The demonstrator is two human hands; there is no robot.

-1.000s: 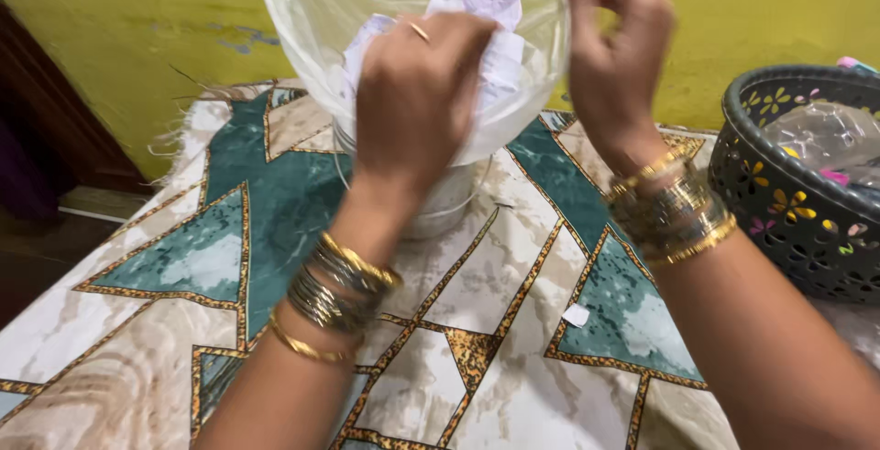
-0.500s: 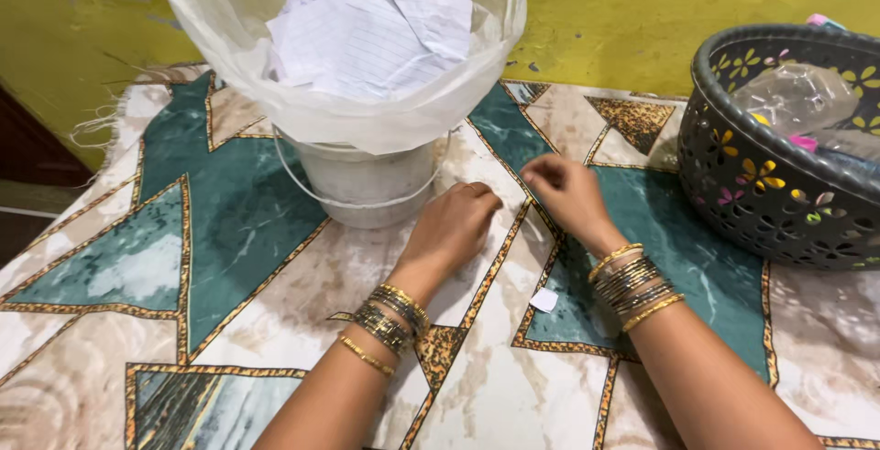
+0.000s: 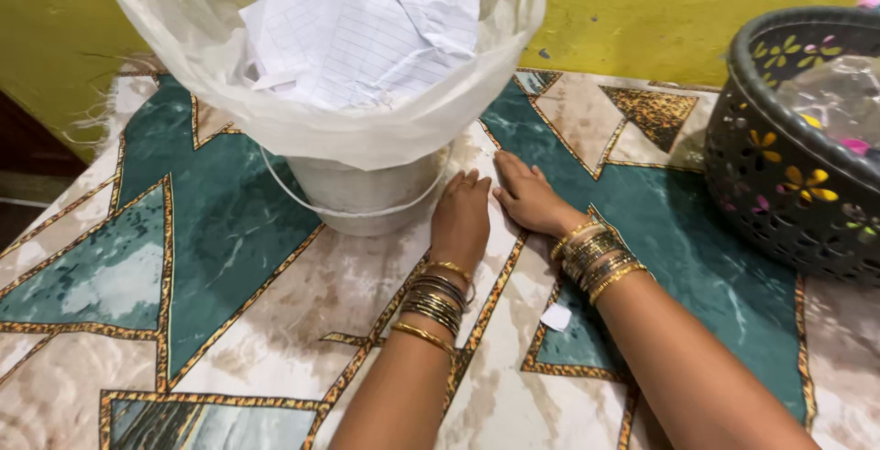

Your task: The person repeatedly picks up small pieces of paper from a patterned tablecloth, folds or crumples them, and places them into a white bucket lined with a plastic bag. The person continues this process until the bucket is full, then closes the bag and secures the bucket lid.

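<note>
Both hands have come down from the mouth of the bag, where they were a second ago, and now lie side by side on the cloth close to the foot of the bucket. Half a second back they were a little apart; now the left hand [image 3: 461, 214] and the right hand [image 3: 530, 199] almost touch at the fingers. Each lies palm down with fingers stretched forward and flat — neither hand grips anything. The left fingertips reach the base of the white bucket [image 3: 367, 195], touching it or just short of it; I cannot tell which. The right hand rests just to the right of the left, on the pale stripe of the cloth [image 3: 229, 230], near the bucket but apart from it.

The bucket stands upright on the cloth, its thin wire handle hanging down across the front. A clear plastic bag [image 3: 385, 129] lines it and billows out wide over the rim. Inside the bag sits a heap of torn, lined paper sheets [image 3: 367, 33], piled up to the bag's mouth.

Each wrist carries a stack of gold and dark bangles [image 3: 438, 296]. A small white scrap of paper [image 3: 556, 316] lies on the cloth just beside the right forearm. To the right stands a dark basket [image 3: 779, 193] with flower-shaped cut-outs, with crumpled clear plastic [image 3: 839, 93] in it. Behind everything runs a yellow wall [image 3: 642, 10].
</note>
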